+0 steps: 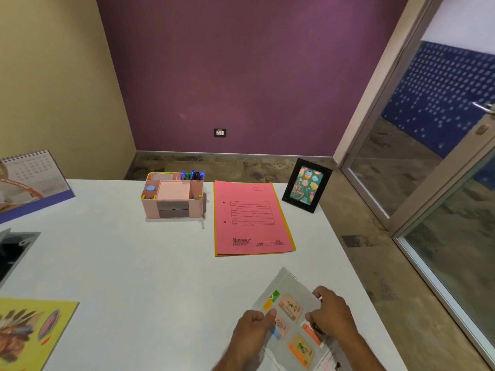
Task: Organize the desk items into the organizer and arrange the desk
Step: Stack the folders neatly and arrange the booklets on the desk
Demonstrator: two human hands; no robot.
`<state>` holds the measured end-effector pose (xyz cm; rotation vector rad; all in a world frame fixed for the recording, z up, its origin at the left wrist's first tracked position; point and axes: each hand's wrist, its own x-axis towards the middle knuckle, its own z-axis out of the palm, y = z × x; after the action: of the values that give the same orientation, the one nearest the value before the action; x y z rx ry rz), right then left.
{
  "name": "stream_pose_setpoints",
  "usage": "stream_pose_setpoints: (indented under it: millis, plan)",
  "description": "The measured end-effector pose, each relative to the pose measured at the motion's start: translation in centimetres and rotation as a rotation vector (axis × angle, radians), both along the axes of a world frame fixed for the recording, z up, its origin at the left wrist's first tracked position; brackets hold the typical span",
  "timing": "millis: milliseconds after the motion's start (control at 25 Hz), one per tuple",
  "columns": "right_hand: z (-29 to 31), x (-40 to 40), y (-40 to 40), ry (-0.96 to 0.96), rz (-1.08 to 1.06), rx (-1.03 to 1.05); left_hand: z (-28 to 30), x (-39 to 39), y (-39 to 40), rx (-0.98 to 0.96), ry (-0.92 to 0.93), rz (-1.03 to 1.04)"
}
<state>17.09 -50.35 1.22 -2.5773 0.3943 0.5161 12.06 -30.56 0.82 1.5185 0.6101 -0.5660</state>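
A clear plastic sleeve with printed cards inside lies at the near right of the white desk. My left hand pinches its left edge and my right hand grips its right side. At the far middle stands the pink organizer, with pens, a pink note pad, a blue round item and two grey drawers. A pink file folder lies flat just right of it, on top of a yellow one.
A black photo frame stands at the far right corner. A desk calendar stands at the far left, a grey tray at the left edge, a yellow booklet near left. The desk's right edge drops to the floor beside a glass door.
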Motion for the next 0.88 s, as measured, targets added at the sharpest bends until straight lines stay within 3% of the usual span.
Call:
stream_pose_setpoints:
  millis: [120, 240, 480, 640, 760, 880]
  plan:
    - [3.0, -0.1, 2.4, -0.076, 0.016, 0.133, 2.1, 0.1, 0.4, -0.062, -0.074, 0.057]
    - [6.1, -0.7, 6.1, -0.234, 0.026, 0.259, 4.6, 0.1, 1.0, -0.246, -0.163, 0.168]
    - [9.1, -2.8, 14.3, -0.496, 0.117, 0.404, 8.4, 0.0, 4.7, -0.375, -0.348, 0.297]
    - [9.0, -4.9, 19.2, -0.491, 0.221, 0.565, 8.5, -0.8, 8.6, -0.307, -0.473, 0.442]
    - [8.2, -5.5, 21.6, -0.444, 0.281, 0.663, 6.7, -1.6, 11.7, -0.214, -0.453, 0.565]
    - [7.1, -5.1, 23.1, -0.397, 0.110, 0.643, 4.5, -2.3, 15.4, -0.126, -0.387, 0.580]
